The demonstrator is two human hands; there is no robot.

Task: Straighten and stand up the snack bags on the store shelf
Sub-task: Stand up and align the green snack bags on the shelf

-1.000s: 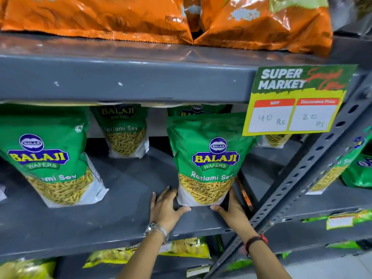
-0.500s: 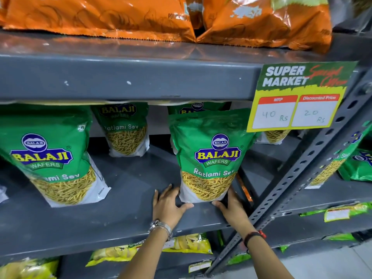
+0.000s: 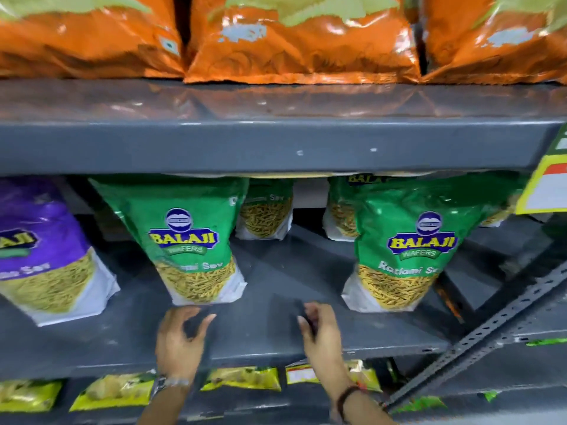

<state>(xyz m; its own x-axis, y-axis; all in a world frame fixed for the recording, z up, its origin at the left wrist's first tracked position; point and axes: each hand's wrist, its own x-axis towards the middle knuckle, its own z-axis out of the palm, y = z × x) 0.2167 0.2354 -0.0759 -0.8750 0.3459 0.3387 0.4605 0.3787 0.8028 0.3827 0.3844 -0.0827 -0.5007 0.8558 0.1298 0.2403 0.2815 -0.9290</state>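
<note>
Green pouch w/ "Ratlami Sev" (image 3: 408,253), gripped at its base by both hands a sec ago, now let go and left standing off to the right of right hand (image 3: 319,331), square to the aisle. Shifted left along grey shelf (image 3: 264,357); hands free, empty, fingers loosely curled, touching no bag. Left hand (image 3: 181,342) just below base of next green pouch (image 3: 193,240), which leaned, top tipped left, so prob. next one to fix. Right hand hung over bare shelf between the two pouches. Purple pouch (image 3: 46,250) further left of left hand, also tilted. Glossy crinkly film on all, flat gusset bottoms, clear-ish lower panel showing thin yellow sticks; soft, slumps easily. Orange bags (image 3: 300,47) above, shiny foil. Frame blurred by motion, finger detail unclear.
</note>
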